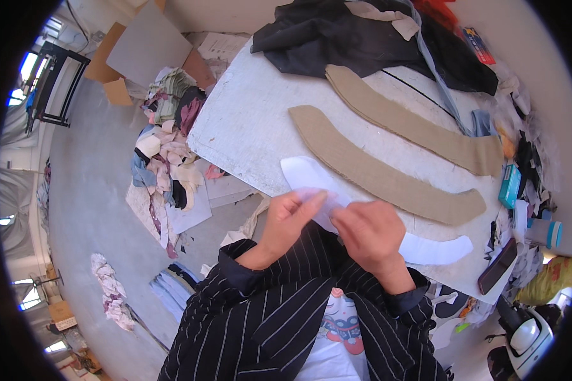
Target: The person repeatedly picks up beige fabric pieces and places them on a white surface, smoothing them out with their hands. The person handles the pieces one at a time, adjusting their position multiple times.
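Over the near edge of the table, my left hand and my right hand come close together with bent fingers. Motion blurs the fingertips, so whether anything thin is pinched between them cannot be told. Beneath both hands lies a white curved piece, which looks like paper or interfacing; its middle is partly hidden. Just beyond it rests a curved tan fabric piece, seemingly layered at its edge. A second tan fabric piece lies farther back, roughly parallel to the first.
Black cloth is heaped across the far end of the white table. A phone, a teal box and a lidded container are along the right side. Fabric scraps and a cardboard box are on the floor at left.
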The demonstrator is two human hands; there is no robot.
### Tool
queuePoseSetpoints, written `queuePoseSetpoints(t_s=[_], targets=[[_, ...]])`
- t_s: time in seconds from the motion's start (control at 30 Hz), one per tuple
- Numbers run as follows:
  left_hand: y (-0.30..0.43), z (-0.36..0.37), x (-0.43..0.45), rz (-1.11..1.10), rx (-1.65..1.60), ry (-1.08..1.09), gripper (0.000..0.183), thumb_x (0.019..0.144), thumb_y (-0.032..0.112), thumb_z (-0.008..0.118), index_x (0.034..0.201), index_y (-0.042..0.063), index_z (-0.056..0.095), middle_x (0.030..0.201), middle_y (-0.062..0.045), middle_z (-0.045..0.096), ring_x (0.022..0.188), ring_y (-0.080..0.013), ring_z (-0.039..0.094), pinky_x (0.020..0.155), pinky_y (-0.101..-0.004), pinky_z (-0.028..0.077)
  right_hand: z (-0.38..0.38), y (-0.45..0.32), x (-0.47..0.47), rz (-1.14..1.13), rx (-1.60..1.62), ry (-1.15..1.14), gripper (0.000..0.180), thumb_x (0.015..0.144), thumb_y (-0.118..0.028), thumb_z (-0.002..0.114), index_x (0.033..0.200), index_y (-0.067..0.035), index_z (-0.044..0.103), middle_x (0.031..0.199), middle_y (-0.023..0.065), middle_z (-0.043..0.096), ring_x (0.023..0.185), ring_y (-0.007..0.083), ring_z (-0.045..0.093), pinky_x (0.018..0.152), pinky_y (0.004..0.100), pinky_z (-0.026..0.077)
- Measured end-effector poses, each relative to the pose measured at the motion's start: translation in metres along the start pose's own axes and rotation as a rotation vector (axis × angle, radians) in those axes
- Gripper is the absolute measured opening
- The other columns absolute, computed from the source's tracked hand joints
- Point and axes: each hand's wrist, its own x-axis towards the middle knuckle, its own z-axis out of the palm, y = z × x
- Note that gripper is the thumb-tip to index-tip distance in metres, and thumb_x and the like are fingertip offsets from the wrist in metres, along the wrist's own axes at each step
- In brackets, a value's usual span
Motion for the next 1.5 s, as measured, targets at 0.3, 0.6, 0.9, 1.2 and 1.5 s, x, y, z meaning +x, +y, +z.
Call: queuePoseSetpoints(t_s=[0.3,0.6,0.9,1.2,1.5], targets=[[0.025,0.016,0.036,-0.009,0.053,-0.003,0.031,0.102,0.021,0.052,0.115,-0.006,0.063,0.092,-0.014,0.072,0.074,-0.0181,0.069,0.059,-0.0266,0.053,-0.082,0.051,-0.023,0.874,0.965,-0.449,0.062,0.089,-0.024,0.066,0.143,-0.002,0.044,0.096,0.0037,0.063,0.078,0.0062,0.055,0.066,0.0212,0.044],[0.01,-0.009,0.072,-0.075,0.062,0.132,0.022,0.097,0.019,0.061,0.104,-0.001,0.064,0.085,-0.011,0.07,0.063,-0.0153,0.067,0.048,-0.0224,0.046,-0.168,0.064,-0.072,1.017,0.547,-0.354,0.061,0.074,0.002,0.074,0.131,-0.002,0.056,0.076,0.0002,0.062,0.071,0.0061,0.056,0.067,0.0204,0.044],[-0.006,-0.057,0.119,0.012,0.349,0.3,0.016,0.088,0.015,0.071,0.091,0.0,0.067,0.071,-0.004,0.068,0.058,-0.0069,0.061,0.049,-0.0208,0.042,-0.127,0.098,-0.047,0.886,0.27,-0.386,0.054,0.071,0.0,0.075,0.123,-0.004,0.06,0.066,0.002,0.058,0.061,0.0094,0.051,0.058,0.0247,0.042],[-0.018,-0.06,0.134,0.163,0.66,0.439,0.014,0.088,0.013,0.071,0.088,0.0,0.066,0.067,-0.001,0.065,0.057,-0.0054,0.058,0.052,-0.02,0.043,-0.12,0.116,-0.046,0.875,0.269,-0.349,0.05,0.072,-0.001,0.074,0.12,-0.005,0.061,0.065,0.0023,0.054,0.06,0.011,0.049,0.059,0.0257,0.042],[0.001,-0.03,0.13,0.606,1.256,0.5,0.026,0.085,0.008,0.069,0.11,0.007,0.066,0.103,-0.009,0.068,0.087,-0.0207,0.065,0.076,-0.0303,0.051,-0.12,0.118,-0.037,0.874,0.236,-0.374,0.05,0.073,-0.004,0.074,0.121,-0.006,0.061,0.065,0.0025,0.051,0.062,0.0128,0.048,0.06,0.0271,0.04]])
